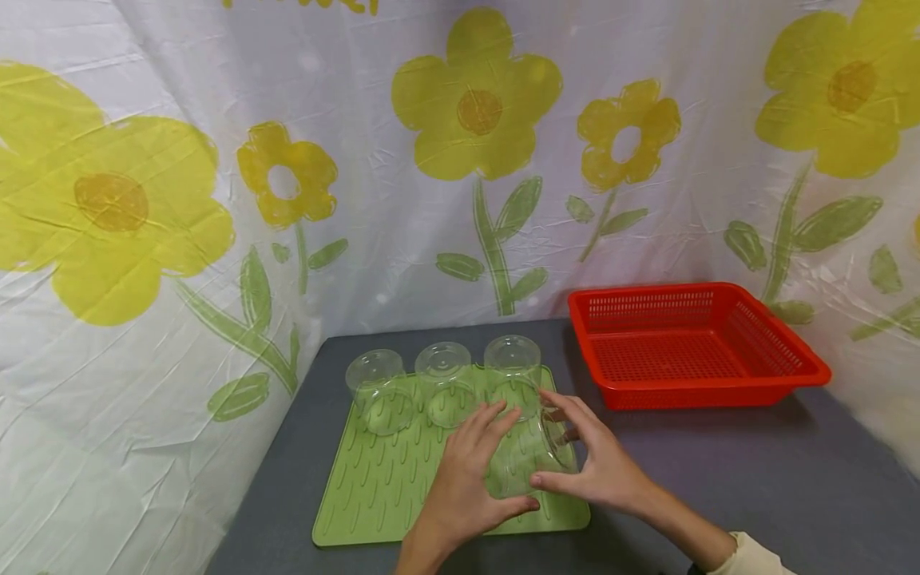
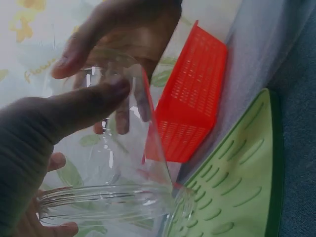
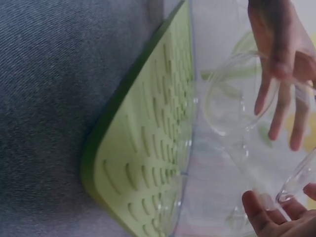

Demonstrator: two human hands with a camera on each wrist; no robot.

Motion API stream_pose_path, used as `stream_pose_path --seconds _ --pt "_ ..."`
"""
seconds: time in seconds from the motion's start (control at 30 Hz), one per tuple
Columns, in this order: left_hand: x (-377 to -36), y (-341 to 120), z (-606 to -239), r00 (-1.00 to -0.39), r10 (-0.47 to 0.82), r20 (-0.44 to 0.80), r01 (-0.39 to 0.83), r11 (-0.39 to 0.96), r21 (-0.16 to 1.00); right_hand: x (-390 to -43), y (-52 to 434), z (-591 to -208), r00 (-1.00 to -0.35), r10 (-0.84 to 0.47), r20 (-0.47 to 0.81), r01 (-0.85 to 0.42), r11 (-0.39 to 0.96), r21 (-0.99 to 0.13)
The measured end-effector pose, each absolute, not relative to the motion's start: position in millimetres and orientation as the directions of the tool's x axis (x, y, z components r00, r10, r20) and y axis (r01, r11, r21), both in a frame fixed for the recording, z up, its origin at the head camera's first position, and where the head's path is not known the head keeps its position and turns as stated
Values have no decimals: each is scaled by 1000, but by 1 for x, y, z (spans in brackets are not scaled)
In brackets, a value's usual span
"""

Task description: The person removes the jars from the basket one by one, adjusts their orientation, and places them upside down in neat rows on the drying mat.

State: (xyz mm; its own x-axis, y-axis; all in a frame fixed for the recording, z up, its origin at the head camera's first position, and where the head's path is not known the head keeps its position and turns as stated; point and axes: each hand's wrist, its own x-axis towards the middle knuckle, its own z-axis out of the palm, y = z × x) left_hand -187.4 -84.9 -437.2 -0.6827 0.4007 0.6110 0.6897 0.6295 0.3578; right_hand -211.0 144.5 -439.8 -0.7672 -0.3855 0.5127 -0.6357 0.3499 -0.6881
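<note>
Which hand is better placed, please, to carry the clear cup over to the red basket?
Probably the right hand: it grips the clear plastic cup on the side nearer the red perforated plastic basket.

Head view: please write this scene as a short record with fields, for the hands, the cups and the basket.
held cup: clear cup, tilted above the green mat
left hand: left hand grips the held cup's left side
right hand: right hand grips its right side
row cups: three clear cups upside down along the mat's far edge
basket: red basket, right of the mat
surface: grey table
</note>
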Motion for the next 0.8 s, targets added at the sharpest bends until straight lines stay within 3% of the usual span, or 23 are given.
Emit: stream_pose_path --seconds 0.37,0.5,0.8 --pt "-192 -86 -443 -634 366 681 720 601 347 -210 142 -431 -731 -395 556 -675 309 -670" --pt "-190 -87 -444 -659 320 681 717 542 439 -209 143 -431 -753 -395 526 -640 253 -726" --pt "-188 -84 -447 -743 250 621 665 377 645 -209 142 -434 -745 -436 505 -553 -20 -833"
